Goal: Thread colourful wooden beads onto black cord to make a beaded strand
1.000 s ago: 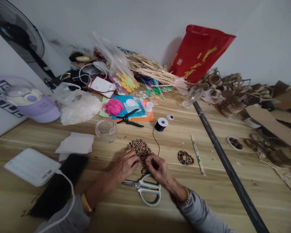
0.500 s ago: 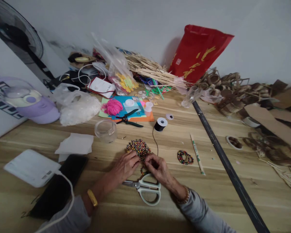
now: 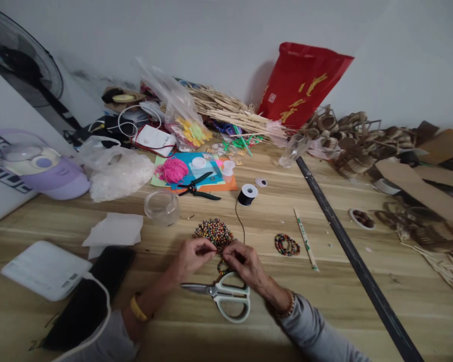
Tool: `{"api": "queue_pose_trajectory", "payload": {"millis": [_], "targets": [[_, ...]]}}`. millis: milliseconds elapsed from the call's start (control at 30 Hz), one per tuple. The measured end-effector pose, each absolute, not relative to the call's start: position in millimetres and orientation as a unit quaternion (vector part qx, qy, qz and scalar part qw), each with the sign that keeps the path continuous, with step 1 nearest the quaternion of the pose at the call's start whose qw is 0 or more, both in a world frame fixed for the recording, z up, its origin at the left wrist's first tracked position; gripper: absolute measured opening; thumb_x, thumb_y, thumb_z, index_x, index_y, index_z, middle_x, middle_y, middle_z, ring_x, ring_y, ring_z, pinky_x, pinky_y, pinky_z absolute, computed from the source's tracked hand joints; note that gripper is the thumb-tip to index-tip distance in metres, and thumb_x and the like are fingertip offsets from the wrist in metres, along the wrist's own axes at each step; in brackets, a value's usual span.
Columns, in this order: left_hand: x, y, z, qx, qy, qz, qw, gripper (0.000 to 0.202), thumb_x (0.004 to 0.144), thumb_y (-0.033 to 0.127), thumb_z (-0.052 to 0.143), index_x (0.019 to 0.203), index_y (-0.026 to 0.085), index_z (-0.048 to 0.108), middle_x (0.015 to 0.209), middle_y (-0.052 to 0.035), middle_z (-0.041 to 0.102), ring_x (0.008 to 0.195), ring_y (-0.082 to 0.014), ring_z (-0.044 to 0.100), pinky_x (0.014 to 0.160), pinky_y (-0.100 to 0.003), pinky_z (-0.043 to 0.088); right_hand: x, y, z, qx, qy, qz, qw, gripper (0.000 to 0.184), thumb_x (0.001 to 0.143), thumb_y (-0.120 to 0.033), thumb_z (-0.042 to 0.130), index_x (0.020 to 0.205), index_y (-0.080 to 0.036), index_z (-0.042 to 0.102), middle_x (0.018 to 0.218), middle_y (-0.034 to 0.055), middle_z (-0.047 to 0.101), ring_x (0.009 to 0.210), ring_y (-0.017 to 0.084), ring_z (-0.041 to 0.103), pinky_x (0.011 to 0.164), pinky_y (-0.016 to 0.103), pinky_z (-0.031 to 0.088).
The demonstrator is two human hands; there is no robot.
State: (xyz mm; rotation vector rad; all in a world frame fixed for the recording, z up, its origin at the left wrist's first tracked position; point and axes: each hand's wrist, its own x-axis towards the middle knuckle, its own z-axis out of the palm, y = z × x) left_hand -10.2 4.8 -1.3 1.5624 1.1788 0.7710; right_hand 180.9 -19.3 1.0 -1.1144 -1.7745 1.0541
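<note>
A pile of small multicoloured beads (image 3: 213, 232) lies in front of both hands. My left hand (image 3: 193, 257) is at its near edge, thumb and forefinger pinched; whatever sits between the tips is too small to make out. My right hand (image 3: 246, 262) pinches a beaded cord (image 3: 222, 267), whose short strung loop hangs below the fingers. Black cord runs to this hand from a spool (image 3: 248, 195). Scissors with pale handles (image 3: 232, 300) lie just below the hands, blades pointing left. To the right is a coiled bead bracelet (image 3: 287, 245).
A patterned stick (image 3: 305, 239) and a long dark strip (image 3: 347, 241) lie to the right. Left are a clear jar (image 3: 161, 207), white paper (image 3: 113, 229) and a white device (image 3: 45, 270) with a cable. Pruning shears (image 3: 198, 187) and pink yarn (image 3: 172, 171) lie farther back.
My left hand has lifted from the bead pile, its fingers going from spread over the beads to a pinch near my right fingertips. The right hand has hardly moved.
</note>
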Motion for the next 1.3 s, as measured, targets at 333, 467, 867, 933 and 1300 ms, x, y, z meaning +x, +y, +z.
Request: {"api": "queue_pose_trajectory", "payload": {"millis": [333, 467, 867, 933, 1300], "targets": [[-11.9, 6.5, 2.2, 0.585, 0.473, 0.328, 0.572, 0.009, 0.065, 0.02, 0.067, 0.07, 0.012, 0.068, 0.067, -0.0033, 0.069, 0.063, -0.0139, 0.06, 0.062, -0.023, 0.047, 180.6, -19.9, 7.1, -0.434, -0.715, 0.402, 0.374, 0.026, 0.089, -0.035, 0.05, 0.072, -0.015, 0.057, 0.067, 0.0027, 0.056, 0.06, 0.012, 0.05, 0.055, 0.022, 0.039], [-11.9, 6.1, 1.8, 0.579, 0.476, 0.317, 0.581, 0.01, 0.065, 0.02, 0.067, 0.071, 0.012, 0.067, 0.067, -0.0032, 0.069, 0.062, -0.0139, 0.06, 0.062, -0.024, 0.047, 180.9, -19.6, 5.0, -0.431, -0.725, 0.389, 0.371, 0.023, 0.088, -0.031, 0.05, 0.072, -0.015, 0.057, 0.067, 0.0023, 0.056, 0.06, 0.012, 0.05, 0.055, 0.022, 0.038], [-12.9, 6.1, 0.8, 0.595, 0.467, 0.313, 0.574, 0.013, 0.066, 0.023, 0.07, 0.071, 0.012, 0.068, 0.067, -0.0034, 0.07, 0.063, -0.0144, 0.061, 0.062, -0.024, 0.047, 181.2, -19.7, 3.7, -0.432, -0.727, 0.39, 0.364, 0.02, 0.087, -0.027, 0.052, 0.072, -0.015, 0.057, 0.066, 0.0017, 0.056, 0.059, 0.012, 0.05, 0.054, 0.021, 0.038], [-12.9, 5.7, 0.8, 0.595, 0.469, 0.311, 0.574, 0.013, 0.066, 0.024, 0.07, 0.071, 0.012, 0.068, 0.067, -0.0033, 0.069, 0.062, -0.0143, 0.06, 0.061, -0.024, 0.047, 181.4, -19.5, 2.4, -0.431, -0.727, 0.393, 0.362, 0.019, 0.086, -0.026, 0.052, 0.072, -0.015, 0.057, 0.066, 0.0018, 0.056, 0.059, 0.012, 0.05, 0.054, 0.021, 0.038], [-12.3, 5.8, -1.5, 0.591, 0.462, 0.315, 0.581, 0.015, 0.065, 0.026, 0.071, 0.07, 0.012, 0.067, 0.065, -0.0025, 0.068, 0.061, -0.0134, 0.059, 0.06, -0.023, 0.046, 180.2, -19.6, 4.4, -0.434, -0.727, 0.393, 0.36, 0.02, 0.086, -0.028, 0.052, 0.072, -0.015, 0.058, 0.067, 0.0022, 0.057, 0.06, 0.012, 0.051, 0.056, 0.022, 0.041]]}}
